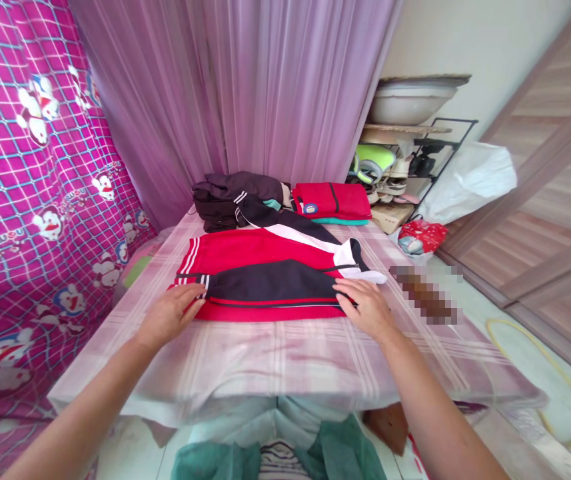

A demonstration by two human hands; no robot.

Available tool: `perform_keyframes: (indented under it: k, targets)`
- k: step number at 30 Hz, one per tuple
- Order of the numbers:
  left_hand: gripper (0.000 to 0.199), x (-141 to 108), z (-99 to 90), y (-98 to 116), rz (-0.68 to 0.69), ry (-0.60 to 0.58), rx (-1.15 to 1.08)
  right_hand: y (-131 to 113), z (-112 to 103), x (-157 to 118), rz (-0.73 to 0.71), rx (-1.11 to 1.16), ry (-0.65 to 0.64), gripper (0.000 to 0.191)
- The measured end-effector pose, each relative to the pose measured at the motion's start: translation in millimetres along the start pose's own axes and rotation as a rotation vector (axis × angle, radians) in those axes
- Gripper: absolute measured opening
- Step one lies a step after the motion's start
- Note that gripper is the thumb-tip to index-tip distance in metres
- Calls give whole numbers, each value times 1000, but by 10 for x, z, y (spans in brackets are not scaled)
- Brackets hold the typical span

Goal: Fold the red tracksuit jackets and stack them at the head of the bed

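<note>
A red, black and white jacket (260, 247) lies spread on the table, its collar to the right. One black sleeve (270, 281) is laid across the near part of the body, with its striped cuff at the left. The other sleeve stretches away toward the back. My left hand (172, 310) rests at the cuff and the hem corner, fingers spread. At the right, my right hand (365, 307) lies on the shoulder end of the folded sleeve, fingers also apart. Neither hand is closed on the cloth.
Dark clothes (235, 193) are heaped at the table's back. Beside them sits a folded red garment (332, 200) on a green one. The plaid tablecloth (275, 363) shows in front. A rack (448, 150) with basins and shoes stands back right; a pink patterned curtain (40, 200) hangs left.
</note>
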State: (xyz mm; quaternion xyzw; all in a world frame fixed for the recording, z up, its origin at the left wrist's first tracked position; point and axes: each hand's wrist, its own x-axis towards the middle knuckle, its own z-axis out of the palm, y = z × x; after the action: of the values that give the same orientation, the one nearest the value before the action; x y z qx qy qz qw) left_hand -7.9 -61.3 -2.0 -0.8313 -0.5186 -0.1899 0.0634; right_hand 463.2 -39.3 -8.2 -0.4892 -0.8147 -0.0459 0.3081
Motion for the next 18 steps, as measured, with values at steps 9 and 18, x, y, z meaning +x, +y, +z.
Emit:
perform_keyframes:
  k: [9,18]
  targets:
    - [54,654,542,656,-201,-176,129,-438,630,535,117,-106,-292,54]
    - [55,600,588,624,-200,-180,99,-387,741,438,195,-122,-432,57]
